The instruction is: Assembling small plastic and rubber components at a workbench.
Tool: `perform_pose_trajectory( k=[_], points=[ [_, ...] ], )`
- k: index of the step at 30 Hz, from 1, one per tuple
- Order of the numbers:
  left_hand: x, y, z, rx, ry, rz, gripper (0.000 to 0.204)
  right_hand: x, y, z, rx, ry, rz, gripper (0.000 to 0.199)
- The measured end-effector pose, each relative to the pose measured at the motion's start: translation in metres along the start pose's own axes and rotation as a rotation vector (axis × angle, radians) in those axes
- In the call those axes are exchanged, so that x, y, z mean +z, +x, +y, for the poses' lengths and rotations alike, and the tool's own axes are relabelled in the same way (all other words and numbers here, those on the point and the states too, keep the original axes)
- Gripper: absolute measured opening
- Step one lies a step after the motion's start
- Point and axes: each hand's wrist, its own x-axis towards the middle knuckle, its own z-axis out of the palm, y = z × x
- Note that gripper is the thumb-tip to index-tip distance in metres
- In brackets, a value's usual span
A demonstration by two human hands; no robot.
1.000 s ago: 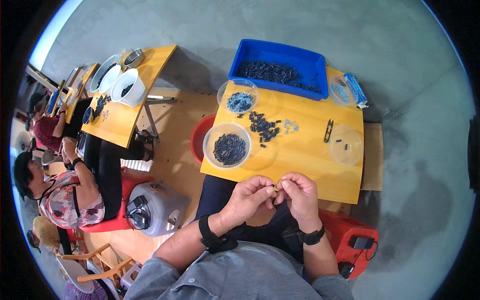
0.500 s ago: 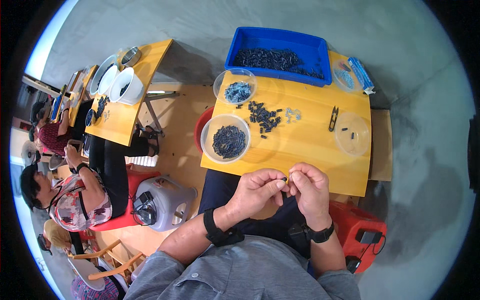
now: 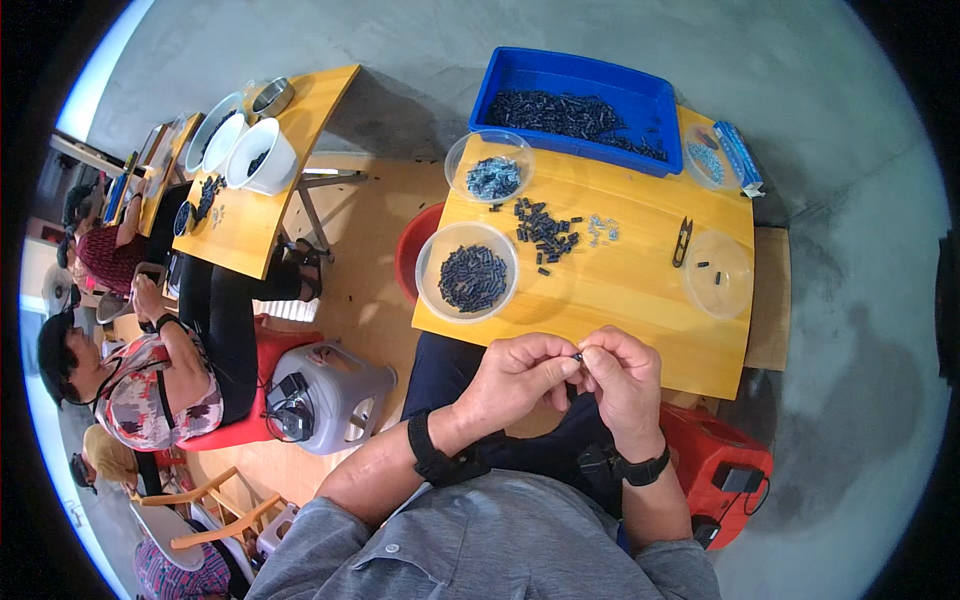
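We held a small dark part (image 3: pixel 577 355) between the fingertips of both hands, just below the centre of the frame, over the near edge of the yellow table (image 3: pixel 640 300). Our left hand (image 3: pixel 520 375) was closed in a pinch on one end of it and our right hand (image 3: pixel 625 385) pinched the other end; the part was too small for us to tell its shape. Above the hands, a clear round bowl (image 3: pixel 467 272) held a good heap of dark pieces, which we judged to be finished ones, though that was only a guess. A loose pile of dark pieces (image 3: pixel 545 230) lay near the middle of the table with a few small pale bits (image 3: pixel 600 230) just beside it, so plenty seemed left to do. The blue tray (image 3: pixel 575 100) in the upper part of the frame was well stocked too. A smaller bowl (image 3: pixel 492 172) held pale bits, and black snips (image 3: pixel 681 241) lay to the right, near a nearly bare clear dish (image 3: pixel 717 274).
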Motion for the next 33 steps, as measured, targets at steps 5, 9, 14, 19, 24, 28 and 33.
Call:
perform_pose_trajectory(
  k=[5,9,14,19,24,28,33],
  points=[
    [-0.002,-0.002,0.000,-0.027,0.013,0.027,0.016,0.003,0.000,0.001,0.011,-0.067,0.001,0.011],
    [-0.002,-0.004,-0.004,-0.042,-0.041,0.073,0.016,0.007,0.002,-0.006,-0.175,-0.386,-0.011,0.010],
    [-0.005,-0.003,-0.003,-0.059,-0.035,0.073,0.016,0.010,0.004,-0.006,-0.371,-0.569,-0.039,0.010],
    [-0.005,-0.001,-0.001,-0.046,-0.084,0.052,0.016,0.018,-0.004,-0.004,-0.150,-0.296,0.139,0.004],
    [-0.011,0.002,-0.004,-0.033,-0.132,0.004,0.014,0.011,0.003,0.000,-0.301,-0.440,0.052,0.007],
    [-0.017,0.005,-0.004,-0.036,-0.166,-0.012,0.014,0.013,0.010,-0.006,-0.338,-0.538,-0.011,0.006],
    [-0.022,0.006,-0.006,-0.068,-0.162,-0.016,0.013,0.011,0.018,-0.011,-0.404,-0.652,-0.101,0.005]
  ],
)
